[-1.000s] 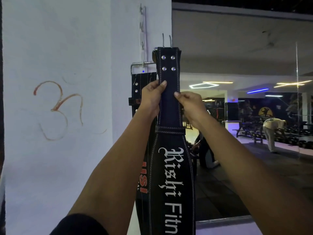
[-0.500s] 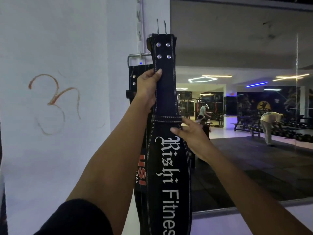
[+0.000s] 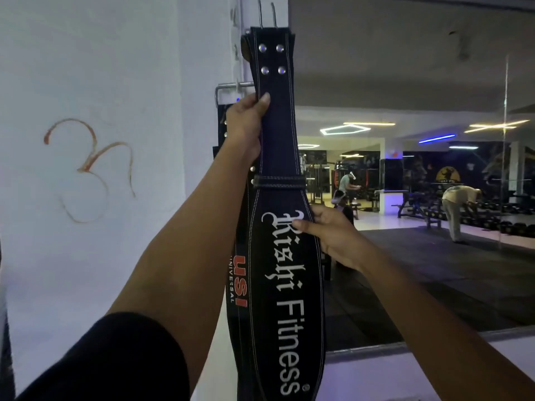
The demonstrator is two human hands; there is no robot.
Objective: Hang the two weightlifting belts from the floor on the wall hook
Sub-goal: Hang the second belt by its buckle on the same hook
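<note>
While two belts hang | left hand (image 3: 246, 125), right hand (image 3: 333, 235) grip front belt (image 3: 278, 256)

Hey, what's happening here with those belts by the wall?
A person is holding a black Rishi Fitness belt upright against the wall. The left hand grips its narrow upper part, the right hand steadies the wide part. Its buckle prongs point up, above the metal wall hook. A second belt, marked USI, hangs behind it.
</note>
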